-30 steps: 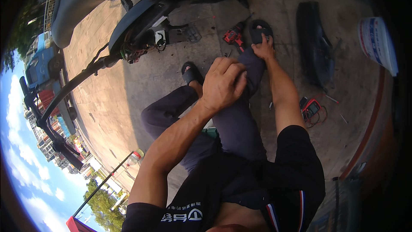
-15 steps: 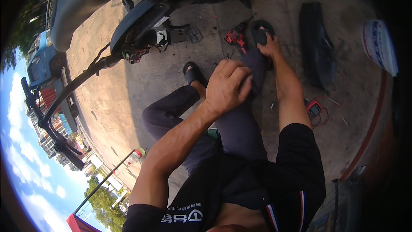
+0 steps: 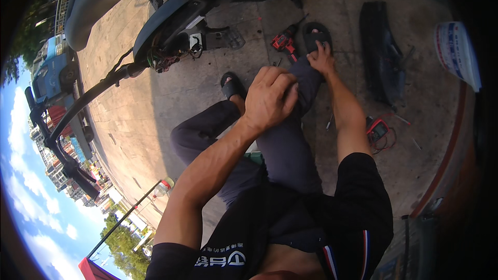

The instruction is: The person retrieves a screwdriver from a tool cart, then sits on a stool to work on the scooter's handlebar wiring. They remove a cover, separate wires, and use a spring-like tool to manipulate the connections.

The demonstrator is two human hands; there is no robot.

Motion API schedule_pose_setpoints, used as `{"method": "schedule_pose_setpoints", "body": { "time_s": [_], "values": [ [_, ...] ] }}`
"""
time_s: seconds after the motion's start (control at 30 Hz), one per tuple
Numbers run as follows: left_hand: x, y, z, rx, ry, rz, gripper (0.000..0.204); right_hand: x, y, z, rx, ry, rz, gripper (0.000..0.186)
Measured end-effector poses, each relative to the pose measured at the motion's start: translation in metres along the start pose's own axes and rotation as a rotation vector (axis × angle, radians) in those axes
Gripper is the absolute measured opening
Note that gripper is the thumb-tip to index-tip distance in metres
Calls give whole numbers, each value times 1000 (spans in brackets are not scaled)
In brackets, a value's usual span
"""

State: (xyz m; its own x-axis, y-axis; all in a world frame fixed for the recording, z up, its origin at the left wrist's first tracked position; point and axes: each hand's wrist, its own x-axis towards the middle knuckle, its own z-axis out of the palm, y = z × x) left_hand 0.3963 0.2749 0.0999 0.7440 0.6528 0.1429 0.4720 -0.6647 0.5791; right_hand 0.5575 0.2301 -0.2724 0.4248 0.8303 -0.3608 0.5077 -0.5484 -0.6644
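Note:
My left hand [image 3: 270, 98], back up with fingers curled, rests on my right trouser leg [image 3: 282, 158] around the middle of the picture; whatever is under its fingertips is hidden. Farther forward, my right hand [image 3: 321, 61] reaches down to my right foot, fingers bent at the black sandal [image 3: 317, 36] and trouser hem; exactly what they grip is unclear. A red and black cordless drill [image 3: 284, 40] lies just left of that foot. My left foot, in another black sandal [image 3: 229, 89], is on the paving. Part of a green object [image 3: 254, 158] shows beneath my legs.
An electric bike with seat [image 3: 93, 0], exposed wiring [image 3: 162, 61] and handlebar [image 3: 65, 153] spans left and top. A black panel [image 3: 378, 52], red multimeter [image 3: 377, 129] and white container [image 3: 455, 52] are at right. Beyond stand a blue truck [image 3: 46, 80] and a pole [image 3: 122, 218].

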Motion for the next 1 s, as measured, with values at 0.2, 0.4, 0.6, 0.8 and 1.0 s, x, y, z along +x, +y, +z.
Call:
{"method": "schedule_pose_setpoints", "body": {
  "time_s": [0.2, 0.4, 0.6, 0.8, 1.0],
  "values": [
    [4, 0, 1, -27, 14, 10, 20, 19, -3, -13, 14, -38, 141, 88],
    [9, 4, 3, -34, 3, 14, 21, 38, -10, -36, -38, -198, 273, 92],
    [12, 4, 4, -45, -5, 32, 21, 40, -20, -44, -69, -235, 284, 92],
    [11, 3, 3, -65, 6, 27, 24, 34, -21, -39, -113, -209, 269, 92],
    [5, -2, 0, -45, 2, -2, 18, 22, -15, -31, -59, -167, 217, 91]
  ]
}}
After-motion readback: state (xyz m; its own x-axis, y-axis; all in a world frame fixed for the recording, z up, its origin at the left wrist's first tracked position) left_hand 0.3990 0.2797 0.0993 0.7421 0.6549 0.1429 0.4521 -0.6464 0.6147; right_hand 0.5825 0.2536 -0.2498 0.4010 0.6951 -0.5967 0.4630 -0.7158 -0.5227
